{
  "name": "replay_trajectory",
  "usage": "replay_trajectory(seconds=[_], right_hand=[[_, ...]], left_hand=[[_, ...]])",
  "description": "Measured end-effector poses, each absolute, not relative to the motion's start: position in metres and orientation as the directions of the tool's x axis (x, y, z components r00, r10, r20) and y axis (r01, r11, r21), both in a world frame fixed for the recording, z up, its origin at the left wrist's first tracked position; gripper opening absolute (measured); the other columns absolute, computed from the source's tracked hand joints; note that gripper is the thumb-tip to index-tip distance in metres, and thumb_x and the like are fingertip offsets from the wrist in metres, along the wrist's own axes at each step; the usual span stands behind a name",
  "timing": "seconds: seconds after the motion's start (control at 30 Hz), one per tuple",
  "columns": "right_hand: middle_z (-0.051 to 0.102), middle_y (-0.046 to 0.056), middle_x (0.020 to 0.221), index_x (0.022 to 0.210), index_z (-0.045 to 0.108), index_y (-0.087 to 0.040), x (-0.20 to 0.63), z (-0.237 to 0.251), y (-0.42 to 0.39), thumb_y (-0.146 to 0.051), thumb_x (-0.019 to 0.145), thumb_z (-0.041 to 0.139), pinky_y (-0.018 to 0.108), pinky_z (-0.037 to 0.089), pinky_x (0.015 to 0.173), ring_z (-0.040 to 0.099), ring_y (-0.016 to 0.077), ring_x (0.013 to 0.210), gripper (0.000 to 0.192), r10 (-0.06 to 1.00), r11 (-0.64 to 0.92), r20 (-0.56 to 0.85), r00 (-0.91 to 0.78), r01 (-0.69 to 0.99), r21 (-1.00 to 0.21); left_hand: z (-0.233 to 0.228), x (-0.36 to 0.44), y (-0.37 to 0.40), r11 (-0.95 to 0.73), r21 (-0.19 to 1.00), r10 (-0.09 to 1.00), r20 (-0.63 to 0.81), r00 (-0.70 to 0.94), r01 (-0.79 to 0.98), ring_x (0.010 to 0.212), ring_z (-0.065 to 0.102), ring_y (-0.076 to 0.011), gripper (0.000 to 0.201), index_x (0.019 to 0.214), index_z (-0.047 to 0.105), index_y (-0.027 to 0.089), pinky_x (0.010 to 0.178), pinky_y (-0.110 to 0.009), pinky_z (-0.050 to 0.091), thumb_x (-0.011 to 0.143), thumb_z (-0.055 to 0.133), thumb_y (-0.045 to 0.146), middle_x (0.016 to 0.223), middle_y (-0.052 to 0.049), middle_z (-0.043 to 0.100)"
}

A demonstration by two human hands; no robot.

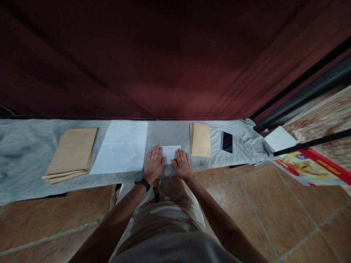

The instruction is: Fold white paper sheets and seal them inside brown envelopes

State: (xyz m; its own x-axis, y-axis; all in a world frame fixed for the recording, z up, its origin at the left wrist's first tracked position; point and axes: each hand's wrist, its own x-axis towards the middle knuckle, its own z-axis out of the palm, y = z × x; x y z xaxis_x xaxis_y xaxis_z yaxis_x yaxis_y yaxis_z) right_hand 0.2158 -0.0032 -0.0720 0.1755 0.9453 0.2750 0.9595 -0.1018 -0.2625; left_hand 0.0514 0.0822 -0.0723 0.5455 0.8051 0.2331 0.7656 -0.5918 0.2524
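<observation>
A small folded white paper [170,153] lies flat on the grey cloth in front of me. My left hand [154,163] rests palm down on its left edge, fingers stretched out. On the opposite edge my right hand [183,165] lies flat in the same way, fingers extended. Left of my left hand are large white sheets [123,146] with a crease across them. Just right of my right hand sits a small stack of brown envelopes [201,139].
A larger pile of brown envelopes [72,151] lies at the left on the grey cloth [24,157]. A phone [227,142] is at the right. Behind the narrow surface hangs a dark red curtain [164,65]. A red and yellow box [312,166] stands beyond the right end.
</observation>
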Motion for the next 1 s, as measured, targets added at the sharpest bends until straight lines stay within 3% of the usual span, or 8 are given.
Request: replay_trajectory(seconds=[0.37, 0.67, 0.83, 1.0], right_hand=[[0.046, 0.013, 0.157, 0.151, 0.046, -0.015, 0.19, -0.064, 0.036, -0.034, 0.106, 0.039, 0.046, 0.031, 0.122, 0.039, 0.0244, 0.148, 0.05, 0.973, 0.029, 0.224, 0.048, 0.944, -0.329], [0.041, 0.017, 0.159, 0.156, 0.035, -0.01, 0.208, -0.076, 0.023, -0.039, 0.105, 0.041, 0.048, 0.028, 0.122, 0.035, 0.0266, 0.149, 0.059, 0.957, -0.071, 0.255, 0.141, 0.961, -0.267], [0.041, 0.019, 0.158, 0.156, 0.034, -0.007, 0.213, -0.08, 0.018, -0.043, 0.105, 0.039, 0.048, 0.028, 0.121, 0.035, 0.0293, 0.149, 0.062, 0.935, -0.106, 0.299, 0.19, 0.955, -0.275], [0.041, 0.02, 0.158, 0.156, 0.033, -0.006, 0.217, -0.084, 0.012, -0.044, 0.106, 0.038, 0.049, 0.029, 0.12, 0.035, 0.0295, 0.149, 0.063, 0.923, -0.116, 0.328, 0.202, 0.957, -0.265]], left_hand=[[-0.07, 0.048, 0.083, -0.613, 0.227, 0.79, 0.218, 0.574, 0.757, 0.153, 0.027, -0.029, 0.06, 0.153, 0.036, 0.002, 0.124, -0.052, 0.027, 0.097, 0.032, 0.024, 0.161, -0.021, 0.036], [-0.081, 0.048, 0.083, -0.594, 0.219, 0.797, 0.29, 0.529, 0.774, 0.152, 0.03, -0.0281, 0.063, 0.159, 0.027, 0.009, 0.123, -0.052, 0.026, 0.101, 0.033, 0.033, 0.161, -0.018, 0.036], [-0.084, 0.043, 0.081, -0.588, 0.234, 0.797, 0.332, 0.505, 0.775, 0.151, 0.033, -0.0294, 0.066, 0.16, 0.021, 0.01, 0.121, -0.053, 0.03, 0.101, 0.034, 0.036, 0.16, -0.019, 0.039], [-0.081, 0.04, 0.078, -0.56, 0.23, 0.821, 0.283, 0.496, 0.796, 0.151, 0.031, -0.03, 0.064, 0.158, 0.025, 0.006, 0.122, -0.052, 0.029, 0.102, 0.032, 0.036, 0.16, -0.021, 0.037]])
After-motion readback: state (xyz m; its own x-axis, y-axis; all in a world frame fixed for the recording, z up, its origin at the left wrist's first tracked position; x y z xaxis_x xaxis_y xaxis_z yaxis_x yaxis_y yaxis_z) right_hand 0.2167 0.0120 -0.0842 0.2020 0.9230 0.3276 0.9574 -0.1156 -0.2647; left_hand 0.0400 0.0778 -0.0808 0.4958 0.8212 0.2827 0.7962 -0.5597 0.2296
